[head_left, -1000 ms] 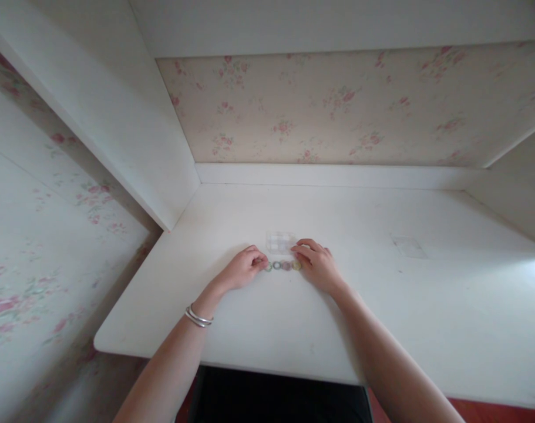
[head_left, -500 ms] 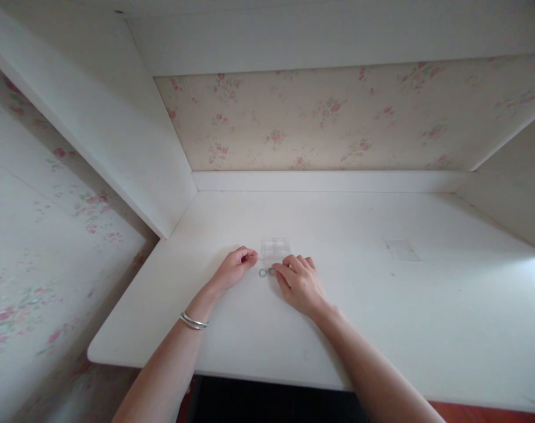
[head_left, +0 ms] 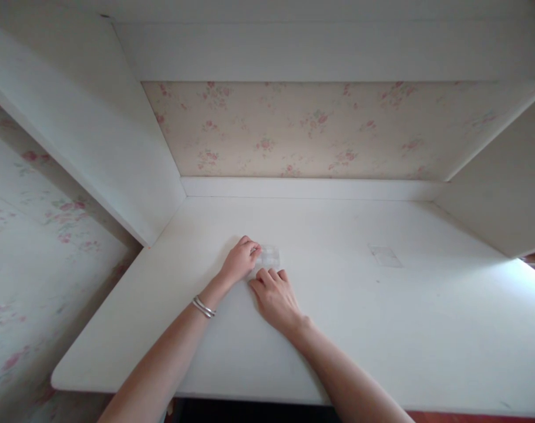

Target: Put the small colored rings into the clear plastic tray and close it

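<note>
On the white bench (head_left: pixel 337 329), a small clear plastic compartment box (head_left: pixel 269 256) lies near the middle, its left end covered by the left hand (head_left: pixel 239 260), fingers curled onto it — a real grip cannot be told. The right hand (head_left: pixel 273 296) lies flat, knuckles up, just before the box; whatever is beneath is hidden. A faint clear square sheet (head_left: pixel 385 256) lies well apart, hard to make out.

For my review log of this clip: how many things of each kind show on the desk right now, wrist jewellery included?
Clear plastic boxes: 1, the clear plastic box at the left hand, by the right hand.
Clear flat pieces: 1, the clear flat piece lying alone on the white desk.
Bracelets: 1, the silver bracelet.
Total: 3.
</note>
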The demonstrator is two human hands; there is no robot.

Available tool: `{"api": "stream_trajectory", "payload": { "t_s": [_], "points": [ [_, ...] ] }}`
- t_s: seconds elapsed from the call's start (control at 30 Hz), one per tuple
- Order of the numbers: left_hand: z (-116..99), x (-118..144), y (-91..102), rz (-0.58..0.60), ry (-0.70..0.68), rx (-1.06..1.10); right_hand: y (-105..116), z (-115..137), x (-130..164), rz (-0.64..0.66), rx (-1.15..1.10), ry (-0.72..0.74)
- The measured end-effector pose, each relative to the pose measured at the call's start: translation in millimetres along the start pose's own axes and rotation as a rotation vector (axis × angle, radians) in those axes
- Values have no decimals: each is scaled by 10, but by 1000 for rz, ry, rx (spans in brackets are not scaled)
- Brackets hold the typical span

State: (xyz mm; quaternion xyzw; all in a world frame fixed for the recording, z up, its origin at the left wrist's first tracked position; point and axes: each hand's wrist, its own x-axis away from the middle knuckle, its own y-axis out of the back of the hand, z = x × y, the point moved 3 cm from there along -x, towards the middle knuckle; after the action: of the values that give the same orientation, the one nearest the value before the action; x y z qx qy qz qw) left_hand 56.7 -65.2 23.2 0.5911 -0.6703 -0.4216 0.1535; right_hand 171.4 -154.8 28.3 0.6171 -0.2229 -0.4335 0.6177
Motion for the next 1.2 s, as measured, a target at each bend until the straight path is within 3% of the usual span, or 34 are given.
{"api": "stream_trajectory", "payload": {
  "t_s": [0.1,0.3,0.57,0.7,0.87,1.03,1.2],
  "points": [
    [-5,10,18,-15,-15,4,2,-13,7,-4,-21,11],
    [-8,251,239,-96,19,77,26,-80,41,-71,-110,-37],
    [-50,647,292,231,-32,3,5,-224,44,-235,-287,-160],
    [-55,686,301,291,-71,-93,-14,-402,-40,-319,-318,-266],
    [-50,697,260,290,-104,-146,3,-611,-259,-294,-285,-290],
    [-50,699,241,281,-114,-123,-31,-651,-499,-228,-251,-300],
    [-18,694,265,306,-99,-75,-100,-715,-535,-201,-338,-334]
  ]
}}
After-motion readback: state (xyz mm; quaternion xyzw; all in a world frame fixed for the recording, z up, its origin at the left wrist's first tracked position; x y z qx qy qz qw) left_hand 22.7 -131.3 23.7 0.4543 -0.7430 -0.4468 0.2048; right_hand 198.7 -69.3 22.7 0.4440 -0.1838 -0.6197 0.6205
